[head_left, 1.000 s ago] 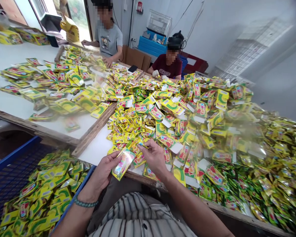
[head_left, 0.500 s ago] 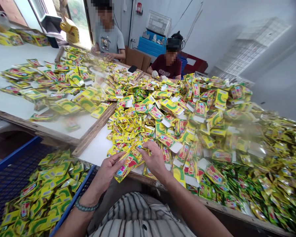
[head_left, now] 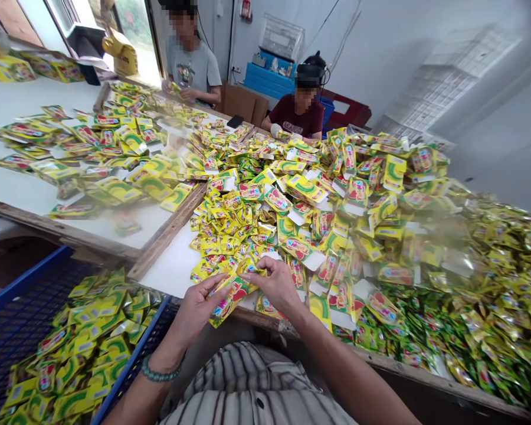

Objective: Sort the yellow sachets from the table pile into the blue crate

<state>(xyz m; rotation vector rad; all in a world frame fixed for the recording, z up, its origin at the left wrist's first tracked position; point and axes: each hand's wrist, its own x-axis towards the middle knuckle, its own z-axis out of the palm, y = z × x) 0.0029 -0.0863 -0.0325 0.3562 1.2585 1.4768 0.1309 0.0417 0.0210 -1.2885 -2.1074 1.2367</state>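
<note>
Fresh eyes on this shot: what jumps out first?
A huge heap of yellow-green sachets covers the table from centre to right. At its near edge the left hand and right hand pinch one packet between them. A blue crate at lower left holds more; two people sit at the far end.

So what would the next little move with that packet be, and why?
Probably swinging the packet left and dropping it into the blue crate. The left hand and right hand both pinch it at the edge of the table, and that crate already holds a heap of similar packets.
</note>
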